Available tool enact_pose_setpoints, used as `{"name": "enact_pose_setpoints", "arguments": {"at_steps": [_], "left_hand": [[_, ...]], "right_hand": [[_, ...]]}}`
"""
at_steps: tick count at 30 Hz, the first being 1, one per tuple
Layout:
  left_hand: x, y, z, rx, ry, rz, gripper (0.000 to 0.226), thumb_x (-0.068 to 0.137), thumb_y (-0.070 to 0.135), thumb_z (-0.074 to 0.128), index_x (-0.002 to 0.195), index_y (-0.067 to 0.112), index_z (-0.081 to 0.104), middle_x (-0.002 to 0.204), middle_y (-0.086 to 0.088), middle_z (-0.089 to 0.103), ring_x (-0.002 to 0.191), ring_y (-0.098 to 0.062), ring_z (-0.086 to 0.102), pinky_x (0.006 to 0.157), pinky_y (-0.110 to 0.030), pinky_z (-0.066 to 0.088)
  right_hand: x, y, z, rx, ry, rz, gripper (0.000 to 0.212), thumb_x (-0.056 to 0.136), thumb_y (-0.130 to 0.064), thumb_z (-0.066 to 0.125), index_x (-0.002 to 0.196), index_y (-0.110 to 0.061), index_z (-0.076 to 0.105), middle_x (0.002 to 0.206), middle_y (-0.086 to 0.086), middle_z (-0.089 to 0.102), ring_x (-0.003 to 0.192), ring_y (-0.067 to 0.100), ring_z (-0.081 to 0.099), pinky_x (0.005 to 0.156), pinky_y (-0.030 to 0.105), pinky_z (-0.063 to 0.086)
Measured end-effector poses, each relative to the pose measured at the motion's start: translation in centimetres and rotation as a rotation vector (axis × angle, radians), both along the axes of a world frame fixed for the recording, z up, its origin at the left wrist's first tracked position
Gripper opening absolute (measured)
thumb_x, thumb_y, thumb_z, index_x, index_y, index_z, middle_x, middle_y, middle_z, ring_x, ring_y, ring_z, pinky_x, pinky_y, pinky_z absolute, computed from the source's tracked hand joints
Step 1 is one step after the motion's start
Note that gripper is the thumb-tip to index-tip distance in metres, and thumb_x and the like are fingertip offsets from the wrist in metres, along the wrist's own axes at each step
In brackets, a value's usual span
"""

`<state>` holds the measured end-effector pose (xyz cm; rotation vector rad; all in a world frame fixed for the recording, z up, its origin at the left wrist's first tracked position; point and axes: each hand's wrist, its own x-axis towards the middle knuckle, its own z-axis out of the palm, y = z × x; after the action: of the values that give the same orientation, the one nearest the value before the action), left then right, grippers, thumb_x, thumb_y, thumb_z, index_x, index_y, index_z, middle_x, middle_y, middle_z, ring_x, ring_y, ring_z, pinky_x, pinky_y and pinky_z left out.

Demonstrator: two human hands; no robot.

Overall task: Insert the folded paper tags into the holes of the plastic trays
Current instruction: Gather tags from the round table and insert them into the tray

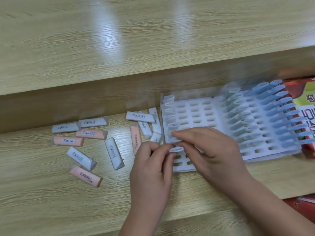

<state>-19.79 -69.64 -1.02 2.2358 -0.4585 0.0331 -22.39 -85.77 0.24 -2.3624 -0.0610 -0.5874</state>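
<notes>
Loose tags (80, 132), white and pink, lie scattered on the wooden table (51, 201) at far left. Next, the left hand (151, 169) pinches a folded tag (176, 149) by its tip, right over the white tray (196, 114), near its left column. The right hand (209, 149) curls in from the other side, thumb at the tag; blur hides its grip. Far right, a second tray (255, 147) stands full of tags.
</notes>
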Motion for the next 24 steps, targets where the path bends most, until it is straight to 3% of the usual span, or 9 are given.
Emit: {"name": "enact_pose_setpoints", "arguments": {"at_steps": [3, 8, 10, 13, 15, 16, 19, 22, 24], "left_hand": [[-0.1, -0.1, 0.5, 0.116, -0.066, -0.021, 0.028, 0.095, 0.034, 0.052, 0.107, 0.021, 0.073, 0.090, 0.010, 0.047, 0.077, -0.009, 0.052, 0.053, -0.023, 0.043], [0.1, -0.3, 1.0, 0.244, -0.077, -0.015, 0.023, 0.089, 0.032, 0.060, 0.101, 0.020, 0.076, 0.083, 0.005, 0.051, 0.073, -0.017, 0.056, 0.045, -0.028, 0.038], [0.2, -0.2, 1.4, 0.263, -0.046, 0.000, 0.021, 0.086, 0.032, 0.063, 0.100, 0.023, 0.077, 0.080, 0.007, 0.050, 0.071, -0.016, 0.056, 0.044, -0.028, 0.038], [0.0, 0.0, 1.6, 0.145, 0.048, 0.035, 0.020, 0.086, 0.034, 0.070, 0.105, 0.029, 0.076, 0.081, 0.015, 0.050, 0.071, -0.008, 0.057, 0.052, -0.031, 0.049], [0.0, 0.6, 1.9, 0.015, 0.139, 0.058, 0.024, 0.084, 0.044, 0.072, 0.107, 0.038, 0.071, 0.082, 0.016, 0.050, 0.071, -0.003, 0.056, 0.061, -0.022, 0.049], [-0.1, 1.2, 2.2, -0.031, 0.175, 0.078, 0.025, 0.082, 0.052, 0.069, 0.105, 0.042, 0.067, 0.082, 0.016, 0.051, 0.072, -0.003, 0.055, 0.063, -0.016, 0.045], [0.0, 3.6, 2.6, -0.119, 0.217, 0.234, 0.018, 0.082, 0.058, 0.059, 0.093, 0.044, 0.061, 0.080, 0.013, 0.057, 0.072, -0.008, 0.057, 0.060, -0.016, 0.042], [0.5, 6.3, 2.6, -0.095, 0.222, 0.409, 0.010, 0.086, 0.050, 0.061, 0.087, 0.040, 0.060, 0.078, 0.008, 0.060, 0.071, -0.009, 0.059, 0.060, -0.023, 0.044], [1.1, 7.8, 2.3, 0.010, 0.223, 0.463, 0.011, 0.085, 0.045, 0.065, 0.087, 0.039, 0.055, 0.081, 0.010, 0.058, 0.076, -0.006, 0.057, 0.060, -0.025, 0.042]], "right_hand": [[-0.1, 0.0, -0.5, -0.095, 0.056, 0.008, 0.036, 0.086, -0.004, 0.068, 0.119, -0.019, 0.070, 0.101, -0.007, 0.073, 0.089, 0.018, 0.069, 0.074, 0.035, 0.054], [0.0, 0.7, 0.4, -0.085, 0.157, -0.111, 0.027, 0.089, -0.032, 0.058, 0.116, -0.033, 0.055, 0.092, -0.018, 0.069, 0.084, 0.002, 0.062, 0.063, 0.020, 0.049], [0.1, 0.8, 0.7, -0.086, 0.187, -0.133, 0.026, 0.087, -0.028, 0.067, 0.108, -0.034, 0.052, 0.089, -0.020, 0.067, 0.086, 0.001, 0.061, 0.060, 0.019, 0.048], [-0.1, 0.7, 1.4, -0.186, 0.259, -0.118, 0.042, 0.081, -0.019, 0.074, 0.116, -0.031, 0.055, 0.091, -0.021, 0.069, 0.085, 0.001, 0.060, 0.057, 0.019, 0.047], [-0.7, 0.6, 1.9, -0.206, 0.290, -0.159, 0.045, 0.081, -0.018, 0.075, 0.120, -0.031, 0.057, 0.091, -0.021, 0.069, 0.081, 0.000, 0.061, 0.056, 0.021, 0.048], [-1.0, 0.7, 2.2, -0.183, 0.285, -0.201, 0.041, 0.083, -0.018, 0.075, 0.119, -0.031, 0.057, 0.091, -0.021, 0.069, 0.080, 0.000, 0.061, 0.057, 0.020, 0.047], [-2.0, 2.7, 3.3, -0.126, 0.166, -0.280, 0.021, 0.088, -0.025, 0.061, 0.109, -0.027, 0.062, 0.086, -0.016, 0.063, 0.081, 0.001, 0.054, 0.071, 0.006, 0.036], [-2.2, 6.7, 3.9, -0.118, 0.065, -0.194, 0.018, 0.091, -0.022, 0.057, 0.108, -0.023, 0.064, 0.095, -0.010, 0.063, 0.082, 0.002, 0.055, 0.084, 0.003, 0.035], [-1.6, 9.4, 3.8, -0.155, 0.165, -0.152, 0.026, 0.091, -0.023, 0.057, 0.116, -0.022, 0.063, 0.110, -0.004, 0.065, 0.079, 0.008, 0.063, 0.070, 0.014, 0.046]]}}
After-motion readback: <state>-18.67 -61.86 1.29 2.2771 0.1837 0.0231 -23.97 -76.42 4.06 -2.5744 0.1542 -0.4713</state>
